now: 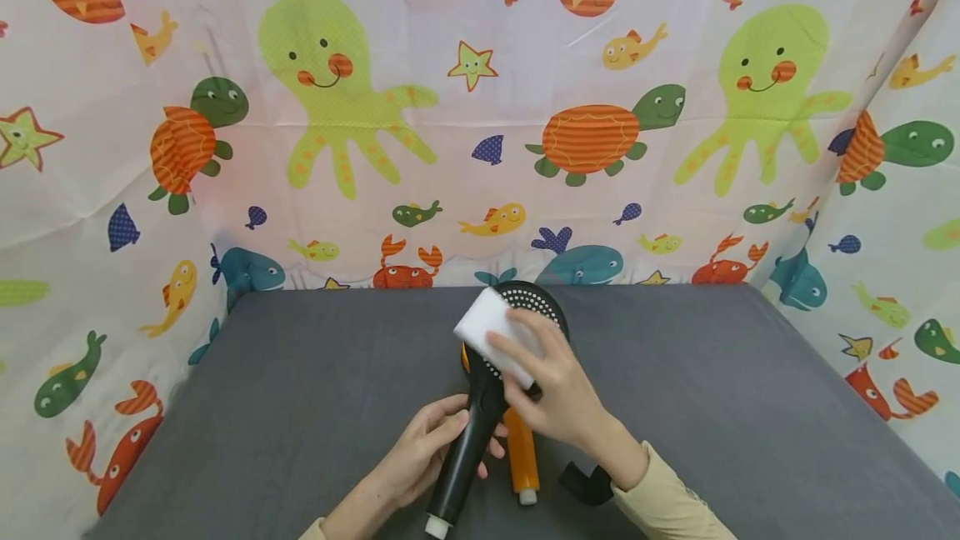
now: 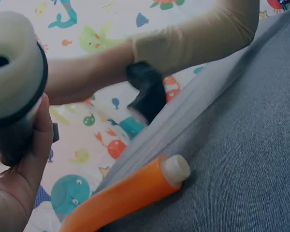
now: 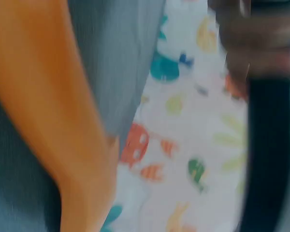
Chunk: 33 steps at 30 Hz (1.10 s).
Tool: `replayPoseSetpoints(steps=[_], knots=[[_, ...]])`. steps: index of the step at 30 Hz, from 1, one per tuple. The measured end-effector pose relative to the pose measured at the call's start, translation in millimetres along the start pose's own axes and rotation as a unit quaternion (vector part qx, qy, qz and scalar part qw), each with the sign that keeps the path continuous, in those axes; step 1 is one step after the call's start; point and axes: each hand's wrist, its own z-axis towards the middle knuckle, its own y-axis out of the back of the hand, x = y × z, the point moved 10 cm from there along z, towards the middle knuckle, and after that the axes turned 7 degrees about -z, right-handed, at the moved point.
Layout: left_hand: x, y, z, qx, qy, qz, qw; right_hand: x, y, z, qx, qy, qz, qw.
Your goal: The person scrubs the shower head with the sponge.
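Observation:
My left hand (image 1: 427, 448) grips the handle of a black shower head (image 1: 474, 432), tilted with its round, white-dotted spray face toward the back. In the left wrist view the pale threaded end of the black shower head (image 2: 19, 63) looms large beside the left hand (image 2: 24, 183). A white sponge block (image 1: 487, 323) is pinched in my right hand (image 1: 555, 377), overlapping the spray face. Behind them an orange shower head (image 1: 522, 457) lies on the table, its head mostly hidden by the black one. The right wrist view is blurred, with the orange handle (image 3: 63, 116) close by.
A black curved piece (image 1: 587, 483) sits near the right forearm, close to the orange handle. The grey cloth-covered table (image 1: 315, 373) reaches back to a curtain (image 1: 457, 215) printed with sea animals, which also rises along both sides.

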Motion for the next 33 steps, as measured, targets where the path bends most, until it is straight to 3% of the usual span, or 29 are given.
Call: replayPoseSetpoints(steps=[4, 7, 10, 14, 17, 20, 24, 27, 29, 33], knots=[[2.8, 0.0, -0.2, -0.011, 0.023, -0.004, 0.9997, -41, 11, -5, -0.042, -0.111, -0.035, 0.992], [5.0, 1.5, -0.2, -0.021, 0.031, -0.006, 0.9993, -50, 12, -12, -0.046, -0.151, -0.04, 0.987], [4.8, 3.0, -0.4, -0.026, 0.027, -0.011, 0.9992, -35, 5, -16, -0.024, -0.127, -0.018, 0.991], [0.6, 1.6, -0.1, -0.011, 0.004, -0.023, 0.9997, -3, -2, -18, 0.009, -0.053, 0.025, 0.998], [-1.2, -0.9, 0.1, 0.003, -0.004, -0.036, 0.9993, 5, 1, -17, 0.007, -0.022, 0.028, 0.999], [-2.4, -3.5, 0.6, 0.01, -0.001, -0.048, 0.9988, -10, 8, -16, -0.011, -0.034, -0.002, 0.999], [-2.1, -3.9, 0.3, 0.006, 0.009, -0.055, 0.9984, -46, 18, -19, -0.033, -0.113, -0.049, 0.992], [-0.1, -1.2, -0.2, -0.001, 0.013, -0.057, 0.9983, -55, 19, -25, -0.036, -0.153, -0.059, 0.986], [-0.5, 0.6, -0.3, -0.003, 0.009, -0.058, 0.9983, -46, 15, -27, -0.025, -0.142, -0.051, 0.988], [-6.3, 0.9, 0.0, 0.011, -0.02, -0.066, 0.9975, -12, 2, -29, 0.015, -0.069, -0.013, 0.997]])
